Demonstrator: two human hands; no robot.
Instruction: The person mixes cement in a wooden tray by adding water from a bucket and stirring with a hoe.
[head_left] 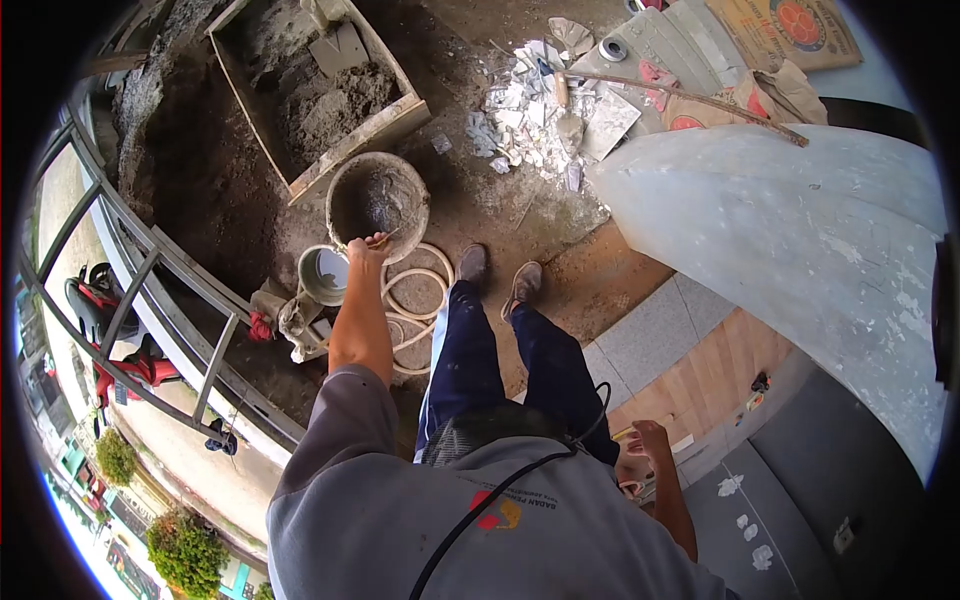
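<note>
My left hand (368, 246) reaches forward to the near rim of a round, mortar-stained tub (343, 190). Its fingers are closed round a thin handle; the tool's far end, inside the tub, is too small to make out. Grey wet material (382, 212) lies in the tub. Just left of my left hand stands a smaller bucket (308, 275) with pale liquid. My right hand (650, 440) hangs at my right side, fingers partly curled, and whether it holds anything is unclear.
A wooden trough (345, 152) of mortar holds a shovel (338, 50). White broken tile pieces (515, 125) lie ahead. A coiled hose (440, 290) rests near my shoes. A metal railing (150, 262) runs along the left; a large grey surface (780, 220) fills the right.
</note>
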